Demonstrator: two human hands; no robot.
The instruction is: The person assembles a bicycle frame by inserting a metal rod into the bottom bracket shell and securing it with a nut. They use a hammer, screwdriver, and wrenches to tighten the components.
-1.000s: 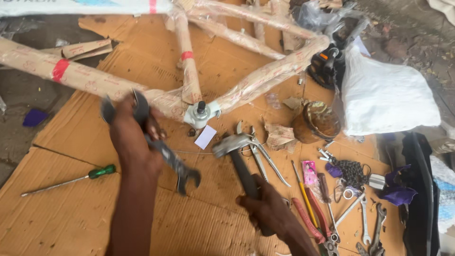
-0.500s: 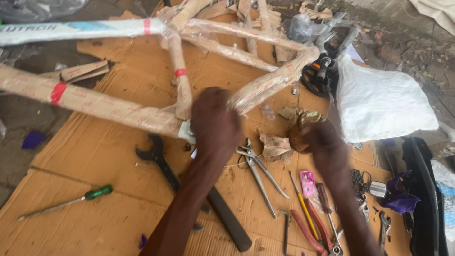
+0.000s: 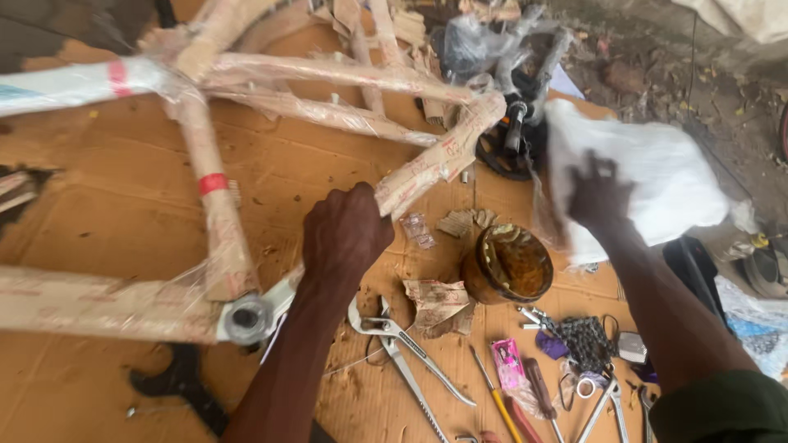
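Two hands are busy over flattened cardboard (image 3: 123, 197) on the floor. Left hand (image 3: 345, 234) is closed around a paper-wrapped tube of the bicycle frame (image 3: 435, 164), which lies across the cardboard's far and left parts. Right hand (image 3: 599, 197), fingers spread, presses on a white plastic bag (image 3: 665, 176) at the right. Between them sits a brown jar (image 3: 507, 264); pliers (image 3: 398, 340) lie just near of the left hand.
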